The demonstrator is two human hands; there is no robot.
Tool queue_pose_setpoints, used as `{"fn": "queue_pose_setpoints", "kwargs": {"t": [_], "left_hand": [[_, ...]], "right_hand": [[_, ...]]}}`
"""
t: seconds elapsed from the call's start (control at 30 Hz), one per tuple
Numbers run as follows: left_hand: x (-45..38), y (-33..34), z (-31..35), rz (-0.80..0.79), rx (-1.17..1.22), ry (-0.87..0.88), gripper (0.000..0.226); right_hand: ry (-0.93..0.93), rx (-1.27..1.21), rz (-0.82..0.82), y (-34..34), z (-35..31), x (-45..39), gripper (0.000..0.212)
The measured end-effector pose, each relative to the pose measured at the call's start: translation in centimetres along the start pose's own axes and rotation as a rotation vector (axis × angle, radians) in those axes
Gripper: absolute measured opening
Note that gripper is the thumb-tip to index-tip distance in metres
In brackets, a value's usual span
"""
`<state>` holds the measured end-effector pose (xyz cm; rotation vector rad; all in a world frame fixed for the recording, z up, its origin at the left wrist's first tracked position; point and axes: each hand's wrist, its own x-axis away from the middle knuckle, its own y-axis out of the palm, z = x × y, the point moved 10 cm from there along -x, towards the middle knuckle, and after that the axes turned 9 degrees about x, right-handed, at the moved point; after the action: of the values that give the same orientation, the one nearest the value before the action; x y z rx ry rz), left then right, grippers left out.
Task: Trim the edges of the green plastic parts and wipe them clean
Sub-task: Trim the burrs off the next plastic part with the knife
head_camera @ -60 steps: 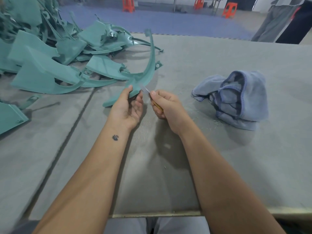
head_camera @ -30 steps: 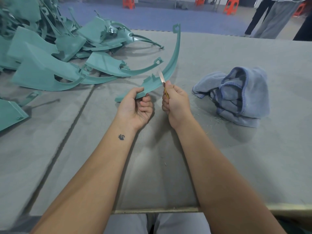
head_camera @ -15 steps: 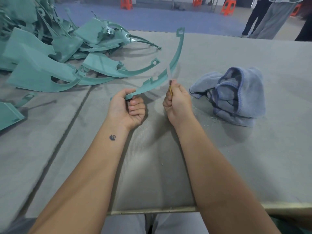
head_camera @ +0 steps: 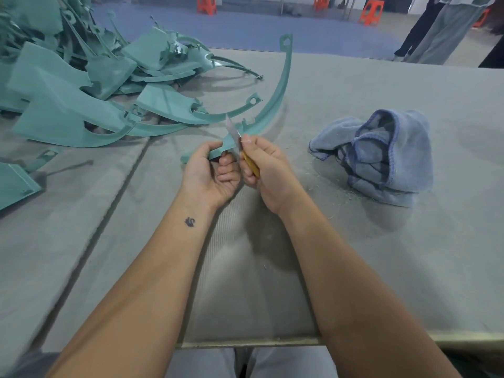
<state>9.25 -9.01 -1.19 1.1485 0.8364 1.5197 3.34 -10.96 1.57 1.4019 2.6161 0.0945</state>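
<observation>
I see a heap of green parts (head_camera: 90,85) at the table's (head_camera: 354,255) far left, and a crumpled blue cloth (head_camera: 387,156) lying to the right, well apart from both hands. Orange stools (head_camera: 371,12) and standing people's legs (head_camera: 436,31) occupy the floor beyond. Nothing blocks my view of the work. My left hand (head_camera: 210,173) grips the wide end of the curved green part (head_camera: 275,94), fingers curled round it; its thin arc rises away. My right hand (head_camera: 261,165) grips a yellow-handled knife (head_camera: 245,151), blade against the part's edge. Compared with half a second ago, the blade sits nearer my left hand.
</observation>
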Motion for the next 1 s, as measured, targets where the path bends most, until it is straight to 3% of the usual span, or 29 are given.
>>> {"fn": "queue_pose_setpoints", "kwargs": {"t": [0.13, 0.3, 0.43, 0.57, 0.8, 1.0], "left_hand": [[-0.1, -0.1, 0.3, 0.014, -0.024, 0.049, 0.056], [-0.1, -0.5, 0.6, 0.058, -0.061, 0.093, 0.037], [-0.1, -0.6, 0.7, 0.064, -0.089, 0.097, 0.043], [0.1, -0.1, 0.3, -0.002, -0.023, 0.057, 0.042], [0.7, 0.6, 0.4, -0.068, 0.069, -0.001, 0.054], [0.6, 0.3, 0.5, -0.045, 0.067, 0.006, 0.052]], "right_hand": [[0.003, 0.074, -0.006, 0.0, 0.0, 0.1, 0.027], [0.035, 0.095, -0.034, 0.2, 0.1, 0.1, 0.023], [0.052, 0.106, -0.016, 0.1, 0.2, 0.0, 0.021], [0.058, 0.06, 0.044, -0.5, 0.5, -0.2, 0.033], [0.047, -0.167, 0.202, -2.5, 0.8, -0.7, 0.032], [0.027, -0.146, 0.255, -2.9, 1.0, -0.8, 0.031]]}}
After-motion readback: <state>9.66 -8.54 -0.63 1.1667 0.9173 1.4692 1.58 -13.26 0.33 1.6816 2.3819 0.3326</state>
